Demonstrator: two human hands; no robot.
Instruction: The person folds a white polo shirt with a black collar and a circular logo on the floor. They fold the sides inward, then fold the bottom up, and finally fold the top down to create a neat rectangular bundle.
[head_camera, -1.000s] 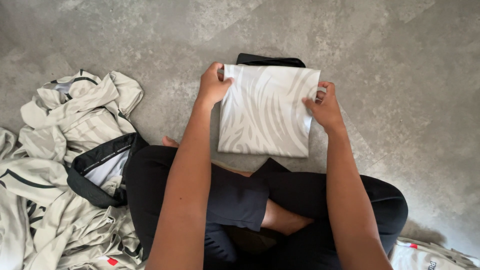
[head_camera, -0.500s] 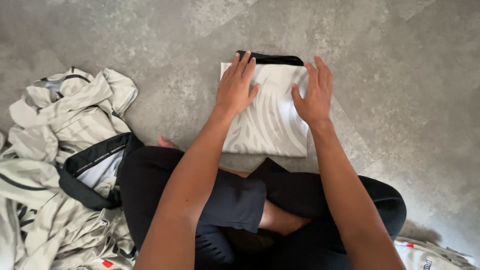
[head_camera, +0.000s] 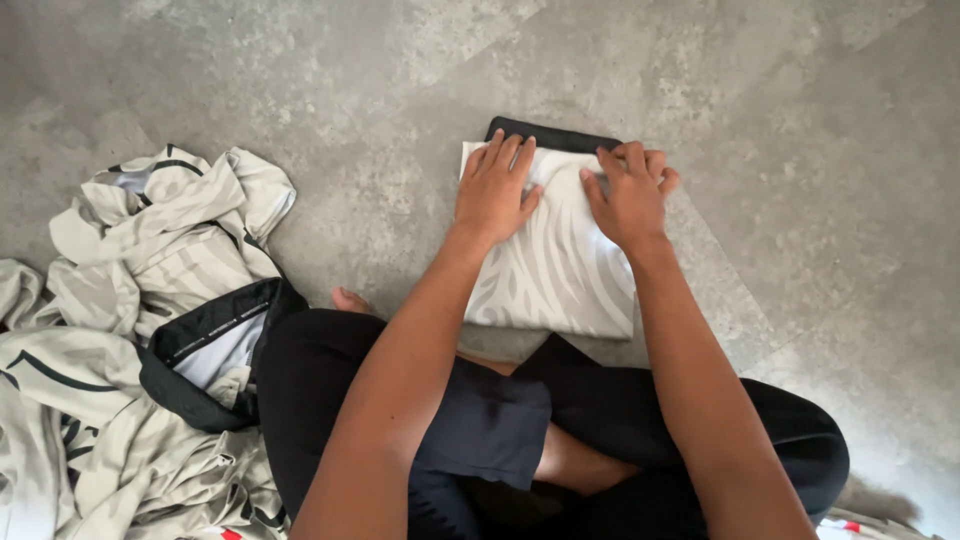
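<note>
A folded pale grey shirt (head_camera: 555, 270) with a faint wavy pattern and a black collar edge at its far end lies on the grey floor in front of my crossed legs. My left hand (head_camera: 494, 188) presses flat on its upper left part, fingers spread. My right hand (head_camera: 628, 192) rests on the upper right part with its fingers curled at the shirt's far edge near the collar. Both hands sit close together on top of the fabric.
A heap of unfolded pale shirts (head_camera: 130, 340) with black trim lies on the floor at my left, touching my knee. Another pale garment corner (head_camera: 870, 525) shows at the bottom right. The grey stone floor (head_camera: 800, 150) stretches beyond the folded shirt.
My hands let go of the shirt's side edges and moved onto its top. They have slid toward the far end, and the right fingers have curled at the collar edge.
</note>
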